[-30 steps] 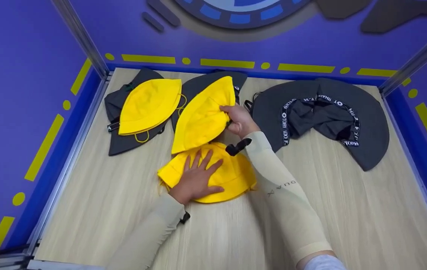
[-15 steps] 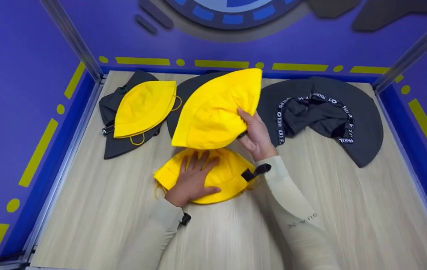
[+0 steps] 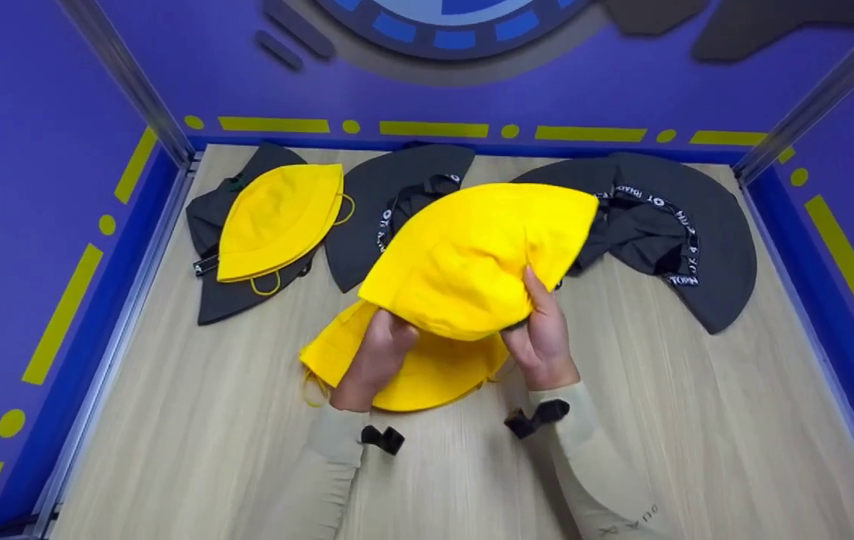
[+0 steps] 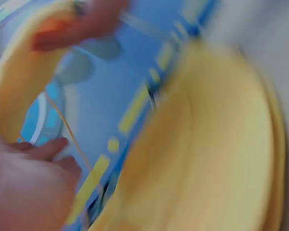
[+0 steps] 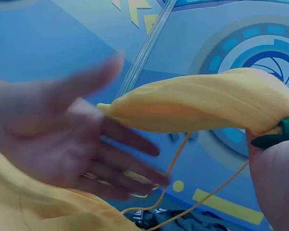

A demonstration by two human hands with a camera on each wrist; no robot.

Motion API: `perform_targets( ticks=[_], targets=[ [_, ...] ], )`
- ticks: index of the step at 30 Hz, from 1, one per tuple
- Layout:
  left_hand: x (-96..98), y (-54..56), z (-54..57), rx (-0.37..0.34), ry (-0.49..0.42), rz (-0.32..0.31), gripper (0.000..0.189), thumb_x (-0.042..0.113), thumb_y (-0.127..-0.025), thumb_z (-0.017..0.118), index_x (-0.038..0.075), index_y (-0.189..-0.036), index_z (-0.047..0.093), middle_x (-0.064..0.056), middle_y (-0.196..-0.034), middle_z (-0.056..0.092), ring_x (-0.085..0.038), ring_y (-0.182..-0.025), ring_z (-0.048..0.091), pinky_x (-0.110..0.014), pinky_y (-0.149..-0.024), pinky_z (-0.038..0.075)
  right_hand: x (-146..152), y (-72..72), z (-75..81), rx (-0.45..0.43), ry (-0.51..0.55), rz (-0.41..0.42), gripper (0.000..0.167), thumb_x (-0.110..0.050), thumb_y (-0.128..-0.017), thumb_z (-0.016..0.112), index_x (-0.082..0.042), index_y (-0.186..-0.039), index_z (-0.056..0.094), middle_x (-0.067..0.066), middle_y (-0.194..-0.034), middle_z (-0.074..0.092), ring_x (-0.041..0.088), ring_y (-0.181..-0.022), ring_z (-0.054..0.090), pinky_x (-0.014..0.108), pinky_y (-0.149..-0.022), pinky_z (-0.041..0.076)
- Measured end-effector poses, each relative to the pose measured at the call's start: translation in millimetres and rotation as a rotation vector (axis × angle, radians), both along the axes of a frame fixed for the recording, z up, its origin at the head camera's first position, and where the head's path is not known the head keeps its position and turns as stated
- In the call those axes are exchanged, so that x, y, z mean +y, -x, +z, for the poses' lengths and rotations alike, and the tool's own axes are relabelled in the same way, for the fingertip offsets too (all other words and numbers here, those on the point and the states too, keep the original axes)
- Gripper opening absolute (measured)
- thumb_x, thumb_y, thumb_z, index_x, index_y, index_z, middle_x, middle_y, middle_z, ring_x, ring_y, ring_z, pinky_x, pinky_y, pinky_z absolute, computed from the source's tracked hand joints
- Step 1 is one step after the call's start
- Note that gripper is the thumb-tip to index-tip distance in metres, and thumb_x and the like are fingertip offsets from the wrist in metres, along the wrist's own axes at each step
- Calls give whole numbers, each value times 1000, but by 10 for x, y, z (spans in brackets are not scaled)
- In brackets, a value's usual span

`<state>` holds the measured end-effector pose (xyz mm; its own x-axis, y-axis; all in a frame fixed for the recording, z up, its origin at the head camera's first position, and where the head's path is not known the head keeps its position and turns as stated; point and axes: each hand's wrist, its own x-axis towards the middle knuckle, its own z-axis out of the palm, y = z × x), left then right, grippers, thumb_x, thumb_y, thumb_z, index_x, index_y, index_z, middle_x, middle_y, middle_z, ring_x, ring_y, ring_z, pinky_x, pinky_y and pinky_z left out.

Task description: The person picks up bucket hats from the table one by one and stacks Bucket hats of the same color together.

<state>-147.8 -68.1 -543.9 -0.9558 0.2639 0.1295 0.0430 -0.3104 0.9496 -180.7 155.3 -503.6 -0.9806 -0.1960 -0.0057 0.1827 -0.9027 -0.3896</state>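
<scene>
A yellow bucket hat is held up above the table by my right hand, thumb on its crown side. My left hand is at the hat's near left edge. In the right wrist view that left hand is blurred, fingers extended and thumb raised, beside the brim; whether it touches the fabric I cannot tell. A thin yellow cord hangs from the held hat, and a dark green piece shows by my right thumb. Beneath lies a second yellow hat, partly covered.
Another yellow hat lies on a dark grey hat at the back left. Two more dark grey hats, one at the back middle and one at the back right, lie along the blue wall.
My right hand has brought the yellow hat away from the back middle, toward me and rightward. My left hand has lifted off the lower yellow hat to the held hat's edge.
</scene>
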Motion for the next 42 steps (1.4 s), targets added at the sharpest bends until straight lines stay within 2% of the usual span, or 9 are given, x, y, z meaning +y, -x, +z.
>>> perform_targets(
  ticks=[2, 4, 6, 10, 14, 21, 25, 35, 42],
  targets=[
    [100, 0, 86, -63, -326, -4, 84, 64, -85, 70, 12, -143, 40, 3, -131, 56, -12, -122, 55, -32, -114, 43, 30, -78, -32, 5, 0, -25, 41, -19, -106, 56, -13, -143, 41, 5, -135, 54, 21, -124, 57, 37, -109, 50],
    [190, 7, 176, -136, -556, 32, 74, 55, -89, 70, 12, -143, 41, 1, -130, 57, -14, -121, 56, -31, -112, 45, 54, -143, -73, 1, -14, -50, 40, -18, -106, 57, -14, -143, 41, 4, -134, 54, 21, -123, 57, 36, -108, 50],
    [260, 12, 259, -208, -645, 107, 64, 46, -95, 68, 13, -144, 42, -1, -131, 58, -17, -121, 58, -33, -111, 48, 72, -204, -114, -7, -38, -70, 40, -18, -106, 56, -14, -142, 41, 4, -132, 55, 21, -122, 58, 35, -107, 51],
    [336, 40, 371, -317, -624, 275, 47, 28, -106, 57, 12, -147, 40, -5, -132, 56, -22, -120, 58, -36, -109, 50, 83, -293, -168, -4, -72, -83, 40, -18, -106, 55, -14, -144, 40, 4, -133, 54, 21, -122, 58, 36, -107, 51],
    [328, 40, 431, -355, -579, 330, 42, 21, -108, 51, 13, -148, 39, -7, -134, 53, -24, -121, 56, -37, -109, 50, 101, -357, -168, 9, -109, -77, 41, -19, -106, 57, -16, -143, 41, 3, -133, 55, 21, -121, 58, 36, -106, 51],
    [234, 2, 535, -322, -537, 278, 49, 23, -105, 58, 12, -149, 39, -10, -139, 52, -25, -126, 56, -40, -113, 48, 370, -369, -145, 133, -85, -37, 37, -29, -105, 58, -11, -137, 52, 5, -126, 63, 20, -114, 62, 31, -102, 53],
    [182, -41, 560, -325, -477, 239, 57, 28, -102, 65, 12, -149, 38, -11, -138, 52, -26, -125, 56, -42, -113, 48, 581, -326, -121, 172, -54, -82, 40, -30, -105, 60, -7, -138, 56, 7, -126, 65, 21, -114, 64, 31, -103, 54],
    [142, -93, 503, -386, -312, 170, 69, 39, -94, 73, 12, -148, 40, -11, -138, 52, -27, -125, 57, -42, -111, 49, 795, -315, 17, -31, -364, -179, 46, -25, -104, 59, -11, -144, 40, 5, -130, 55, 17, -122, 58, 31, -108, 51],
    [114, -94, 503, -383, -201, 148, 67, 41, -96, 70, 13, -148, 40, -12, -138, 53, -27, -124, 59, -41, -110, 51, 813, -342, 70, -66, -440, -215, 51, -23, -103, 60, -10, -147, 36, 7, -134, 51, 18, -125, 56, 33, -109, 51]
  ],
)
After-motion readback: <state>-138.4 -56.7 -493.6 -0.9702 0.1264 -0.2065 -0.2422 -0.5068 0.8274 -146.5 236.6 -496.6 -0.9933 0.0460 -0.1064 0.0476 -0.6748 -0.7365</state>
